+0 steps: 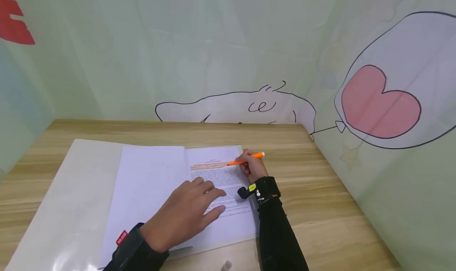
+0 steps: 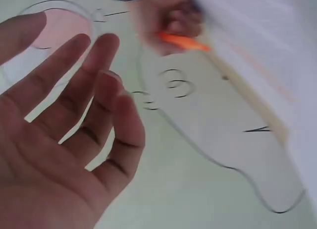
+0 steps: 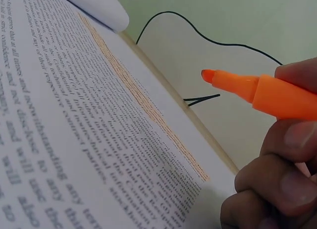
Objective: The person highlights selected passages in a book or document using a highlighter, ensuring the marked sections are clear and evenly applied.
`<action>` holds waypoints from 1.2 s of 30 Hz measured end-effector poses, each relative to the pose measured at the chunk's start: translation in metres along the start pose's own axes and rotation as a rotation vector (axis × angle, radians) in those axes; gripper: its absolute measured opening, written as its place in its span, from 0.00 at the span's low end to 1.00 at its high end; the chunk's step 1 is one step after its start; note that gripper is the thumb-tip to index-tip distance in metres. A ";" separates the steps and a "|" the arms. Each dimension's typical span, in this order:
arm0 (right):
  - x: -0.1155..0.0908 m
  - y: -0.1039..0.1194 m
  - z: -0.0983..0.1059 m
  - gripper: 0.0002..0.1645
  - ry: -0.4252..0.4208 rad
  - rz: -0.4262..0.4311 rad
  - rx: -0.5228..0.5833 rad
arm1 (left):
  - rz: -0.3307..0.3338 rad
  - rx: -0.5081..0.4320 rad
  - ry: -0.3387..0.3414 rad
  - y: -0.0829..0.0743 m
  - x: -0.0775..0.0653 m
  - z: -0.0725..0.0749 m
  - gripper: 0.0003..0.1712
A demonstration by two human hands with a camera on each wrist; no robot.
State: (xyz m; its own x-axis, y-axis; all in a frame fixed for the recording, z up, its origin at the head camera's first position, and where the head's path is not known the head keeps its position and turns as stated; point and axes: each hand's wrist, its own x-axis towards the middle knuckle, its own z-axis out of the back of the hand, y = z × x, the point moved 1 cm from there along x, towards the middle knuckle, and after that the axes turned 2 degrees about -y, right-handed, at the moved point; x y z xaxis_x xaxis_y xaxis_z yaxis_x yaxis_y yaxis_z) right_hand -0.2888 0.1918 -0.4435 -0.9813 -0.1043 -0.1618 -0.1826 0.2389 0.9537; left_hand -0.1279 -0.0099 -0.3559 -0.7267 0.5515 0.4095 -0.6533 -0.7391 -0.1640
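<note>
An orange highlighter (image 1: pixel 249 158) is gripped in my right hand (image 1: pixel 253 167), at the upper right of a printed page (image 1: pixel 217 180). In the right wrist view the uncapped orange tip of the highlighter (image 3: pixel 262 92) appears raised off the paper. Several lines at the top of the text carry an orange highlighted band (image 3: pixel 138 97). My left hand (image 1: pixel 189 207) is over the lower part of the open document, holding nothing. Its fingers are spread and loosely bent in the left wrist view (image 2: pixel 74 115). Whether it touches the paper cannot be told.
A blank white page (image 1: pixel 149 184) and a pale cover (image 1: pixel 67 191) lie folded out on the left. A small grey cap-like piece (image 1: pixel 227 265) sits at the near edge. The wooden table (image 1: pixel 320 211) meets a wall with printed drawings (image 1: pixel 231 108).
</note>
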 end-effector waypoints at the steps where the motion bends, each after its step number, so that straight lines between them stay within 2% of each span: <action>1: 0.000 0.001 0.001 0.21 0.001 0.000 0.004 | -0.031 -0.013 -0.020 -0.006 0.002 0.005 0.14; 3: 0.001 0.001 0.002 0.21 0.005 -0.008 0.009 | -0.097 -0.032 -0.030 -0.020 0.005 0.009 0.12; 4: 0.001 0.002 0.003 0.22 0.006 -0.014 0.011 | -0.122 -0.034 0.004 -0.028 0.005 0.008 0.12; 6: 0.001 0.002 0.004 0.22 0.001 -0.021 0.012 | -0.147 0.006 0.132 -0.043 0.004 -0.002 0.16; 9: 0.001 -0.002 0.005 0.22 -0.003 -0.024 0.012 | -0.146 0.043 0.392 -0.058 -0.003 -0.028 0.21; 11: 0.001 -0.004 0.006 0.21 -0.012 -0.019 0.016 | -0.128 0.069 0.506 -0.063 -0.009 -0.045 0.21; 14: 0.001 -0.003 0.007 0.21 -0.014 -0.013 0.022 | -0.118 0.063 0.552 -0.064 -0.015 -0.060 0.17; 16: 0.001 -0.003 0.007 0.22 -0.016 -0.016 0.023 | -0.124 0.051 0.547 -0.065 -0.017 -0.063 0.14; 18: 0.002 -0.002 0.006 0.22 -0.014 -0.013 0.027 | -0.143 0.017 0.530 -0.065 -0.015 -0.061 0.13; 19: 0.003 -0.001 0.006 0.22 -0.013 -0.009 0.029 | -0.153 -0.013 0.515 -0.065 -0.013 -0.057 0.13; 21: 0.005 -0.001 0.007 0.22 -0.007 0.005 0.032 | -0.184 -0.051 0.444 -0.064 -0.008 -0.044 0.11; 24: 0.008 0.002 0.003 0.22 0.020 0.035 0.040 | -0.189 -0.114 0.285 -0.055 -0.001 -0.011 0.08; 28: 0.008 0.004 0.002 0.22 0.039 0.040 0.062 | -0.133 -0.252 -0.005 -0.032 0.004 0.030 0.07; 30: 0.006 0.004 0.002 0.21 0.037 0.034 0.078 | -0.115 -0.316 -0.162 -0.018 0.006 0.044 0.08; 32: 0.005 0.005 0.003 0.21 0.035 0.033 0.105 | -0.090 -0.341 -0.300 -0.003 0.008 0.057 0.12; 34: 0.003 0.007 0.003 0.21 0.042 0.040 0.136 | -0.040 -0.341 -0.404 0.011 0.010 0.068 0.14; 36: 0.000 0.011 0.002 0.21 0.057 0.057 0.175 | 0.031 -0.312 -0.472 0.023 0.010 0.078 0.16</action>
State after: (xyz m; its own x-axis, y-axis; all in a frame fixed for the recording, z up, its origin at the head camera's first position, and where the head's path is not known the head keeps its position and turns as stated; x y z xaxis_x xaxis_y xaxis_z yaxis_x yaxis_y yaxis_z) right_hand -0.2906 0.1964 -0.4339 -0.9863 -0.1389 -0.0890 -0.1391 0.4099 0.9015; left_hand -0.1338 -0.0517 -0.2854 -0.6201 0.2455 0.7452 -0.7168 -0.5634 -0.4108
